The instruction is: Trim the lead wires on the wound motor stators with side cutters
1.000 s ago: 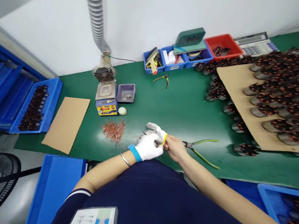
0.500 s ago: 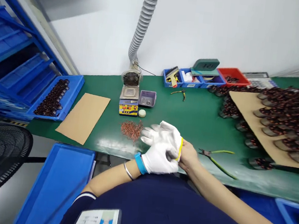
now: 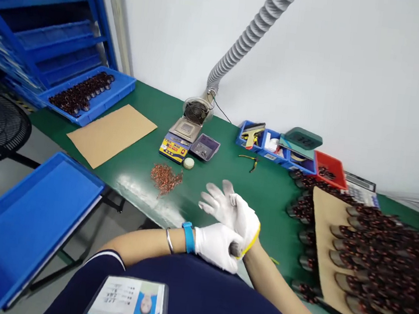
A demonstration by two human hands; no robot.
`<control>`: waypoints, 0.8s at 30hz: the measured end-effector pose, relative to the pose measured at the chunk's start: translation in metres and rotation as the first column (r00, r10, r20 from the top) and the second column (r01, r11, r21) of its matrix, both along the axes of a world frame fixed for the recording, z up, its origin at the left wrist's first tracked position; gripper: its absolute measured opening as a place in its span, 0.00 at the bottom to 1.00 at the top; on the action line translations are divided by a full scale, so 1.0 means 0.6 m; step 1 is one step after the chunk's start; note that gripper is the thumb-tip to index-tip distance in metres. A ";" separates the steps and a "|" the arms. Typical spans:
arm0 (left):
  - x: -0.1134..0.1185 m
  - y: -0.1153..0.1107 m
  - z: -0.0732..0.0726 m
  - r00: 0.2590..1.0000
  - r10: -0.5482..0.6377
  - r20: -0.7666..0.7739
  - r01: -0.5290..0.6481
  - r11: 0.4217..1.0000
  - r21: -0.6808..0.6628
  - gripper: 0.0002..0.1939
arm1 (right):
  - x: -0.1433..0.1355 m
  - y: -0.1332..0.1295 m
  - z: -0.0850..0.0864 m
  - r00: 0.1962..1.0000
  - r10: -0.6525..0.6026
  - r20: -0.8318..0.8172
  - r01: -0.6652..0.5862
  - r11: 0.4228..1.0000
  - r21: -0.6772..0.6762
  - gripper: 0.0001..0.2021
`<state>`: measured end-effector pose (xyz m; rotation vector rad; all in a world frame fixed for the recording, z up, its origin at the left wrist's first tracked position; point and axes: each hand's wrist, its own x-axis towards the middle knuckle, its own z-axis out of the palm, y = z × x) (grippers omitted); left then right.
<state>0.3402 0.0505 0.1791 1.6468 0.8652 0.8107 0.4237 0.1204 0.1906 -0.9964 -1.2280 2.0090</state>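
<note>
My left hand [image 3: 215, 243], in a white work glove with a blue band at the wrist, is pinched closed on the yellow-edged cuff [image 3: 251, 242] of the other glove. My right hand [image 3: 231, 212] wears that white glove, its fingertips greyed, and is stretched out with the fingers spread. Both hands are just above the front of the green table. A pile of short copper wire bits [image 3: 165, 178] lies beyond them to the left. Behind my right forearm, only a bit of a yellow-green plier handle [image 3: 274, 260] shows.
A yellow-and-blue soldering device [image 3: 174, 148] stands by a purple tray [image 3: 205, 147]. Small blue bins [image 3: 270, 155] and a red bin [image 3: 340, 172] line the wall. Wound copper coils [image 3: 390, 263] crowd cardboard at right. A blue tray [image 3: 124, 87] and cardboard [image 3: 112, 133] lie left.
The view has turned, tilting the table. My left fingers have moved to the right glove's cuff edge, and my right fingers are spread wider. My right forearm now covers most of the pliers.
</note>
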 end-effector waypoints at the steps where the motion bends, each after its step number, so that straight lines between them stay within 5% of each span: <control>1: 0.023 0.008 -0.009 1.000 0.017 0.001 -0.017 1.000 -0.009 0.16 | 0.024 0.012 -0.005 1.000 0.027 0.008 -0.027 0.999 -0.037 0.22; 7: 0.112 0.049 -0.080 0.998 0.052 -0.046 -0.058 0.989 -0.134 0.15 | 0.128 0.051 -0.031 0.978 0.101 -0.181 -0.148 0.951 -0.271 0.30; 14: 0.136 0.043 -0.129 0.985 -0.112 -0.129 0.111 0.994 -0.013 0.15 | 0.156 0.028 -0.129 0.985 0.172 0.026 -0.174 0.981 0.089 0.17; 18: 0.150 0.008 -0.162 0.961 -0.236 -0.140 0.246 0.968 0.053 0.11 | 0.176 -0.007 -0.165 0.982 0.188 0.011 -0.188 0.976 0.107 0.13; 20: 0.156 -0.016 -0.184 0.955 -0.259 -0.145 0.277 0.953 0.123 0.11 | 0.174 -0.026 -0.176 0.989 0.139 -0.059 -0.137 0.990 0.043 0.16; 24: 0.150 -0.075 -0.223 0.961 -0.188 -0.204 0.232 0.947 0.222 0.11 | 0.148 -0.078 -0.192 0.975 -0.155 -0.160 0.149 0.988 -0.049 0.16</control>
